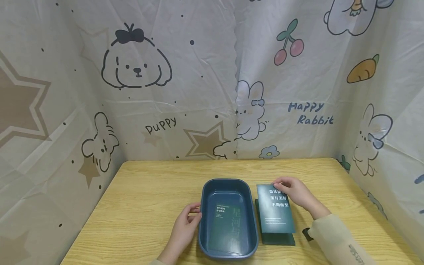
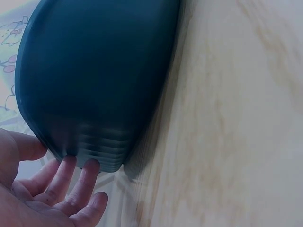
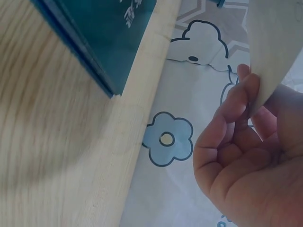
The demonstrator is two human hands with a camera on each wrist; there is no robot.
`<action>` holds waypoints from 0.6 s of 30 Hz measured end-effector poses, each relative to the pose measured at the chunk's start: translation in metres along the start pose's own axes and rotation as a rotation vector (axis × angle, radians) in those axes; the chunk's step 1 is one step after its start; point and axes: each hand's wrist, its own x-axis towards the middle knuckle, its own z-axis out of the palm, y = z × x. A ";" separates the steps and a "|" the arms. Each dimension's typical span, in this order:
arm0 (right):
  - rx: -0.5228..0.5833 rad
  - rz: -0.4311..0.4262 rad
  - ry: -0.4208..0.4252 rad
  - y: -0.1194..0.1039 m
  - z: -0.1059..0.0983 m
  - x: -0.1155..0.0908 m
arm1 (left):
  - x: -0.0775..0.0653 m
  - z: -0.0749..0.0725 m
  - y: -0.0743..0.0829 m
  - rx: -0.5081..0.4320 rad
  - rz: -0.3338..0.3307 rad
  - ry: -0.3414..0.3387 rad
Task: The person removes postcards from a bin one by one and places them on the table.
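A deep blue-green rectangular basin [image 1: 228, 255] stands on the table, with a dark green printed card [image 1: 225, 228] lying flat inside. My left hand [image 1: 185, 226] is at its left side; in the left wrist view the fingertips [image 2: 90, 165] touch the basin's outer wall [image 2: 104, 71], the thumb near its rim. To the right, my right hand [image 1: 293, 191] pinches the top edge of a green card [image 1: 273, 213] with white writing. This card is raised over a dark green stack [image 1: 278, 239], partly hidden beneath it. The right wrist view shows the card's pale back [image 3: 272, 42].
The wood-grain table [image 1: 149, 198] runs back to a hanging cloth [image 1: 205, 73] printed with cartoon animals, which also closes off both sides. A small black item [image 1: 307, 234] shows at the right sleeve [image 1: 338, 235].
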 end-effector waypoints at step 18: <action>-0.085 -0.024 -0.043 0.011 0.014 0.002 | 0.000 0.000 0.002 0.009 0.000 0.001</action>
